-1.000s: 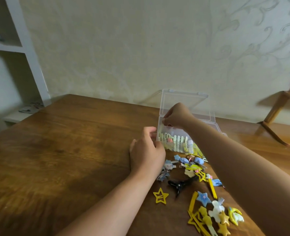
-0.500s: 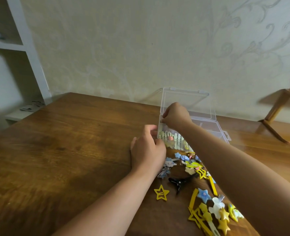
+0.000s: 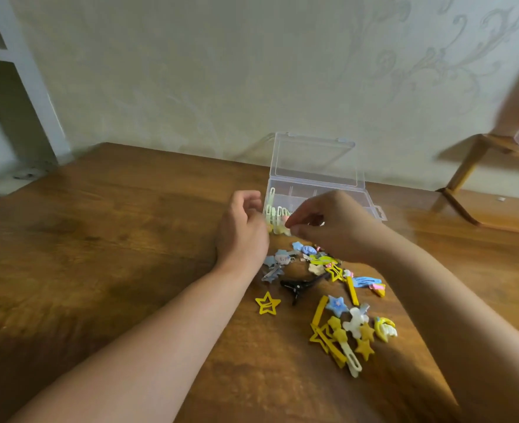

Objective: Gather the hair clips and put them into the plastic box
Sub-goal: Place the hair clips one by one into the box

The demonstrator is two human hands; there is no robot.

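Clear plastic box [image 3: 316, 190] sits at the table's [image 3: 99, 254] far edge, lid up, pale clips [image 3: 275, 213] stood along its near-left wall. Left hand [image 3: 243, 230], fingers curled, rests against that wall; whether it holds anything I cannot tell. Right hand [image 3: 328, 227] hovers at the box front, fingertips pinched; contents unclear. Best to steady the box and drop clips into a free compartment. Loose clips [image 3: 340, 319] lie nearer, a black claw clip [image 3: 298, 288] and yellow star clip [image 3: 267, 303] among them. Wooden stand [image 3: 465, 178] far right.
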